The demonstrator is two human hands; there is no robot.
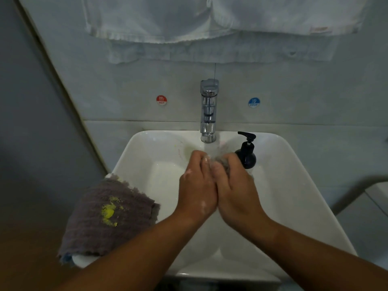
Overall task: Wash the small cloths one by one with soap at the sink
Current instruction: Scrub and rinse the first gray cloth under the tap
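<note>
Fingers (pixel 206 164) of both hands are curling round a small grey cloth (pixel 223 161) beneath the tap (pixel 208 110), at the far side of the sink (pixel 134 148); the left hand (pixel 197 185) and right hand (pixel 236 185) are pressing together, backs up, forearms converging.

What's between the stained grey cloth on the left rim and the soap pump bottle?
Head view: bare white basin, then the left hand and right hand pressed together, gripping a small grey cloth under the tap.
</note>
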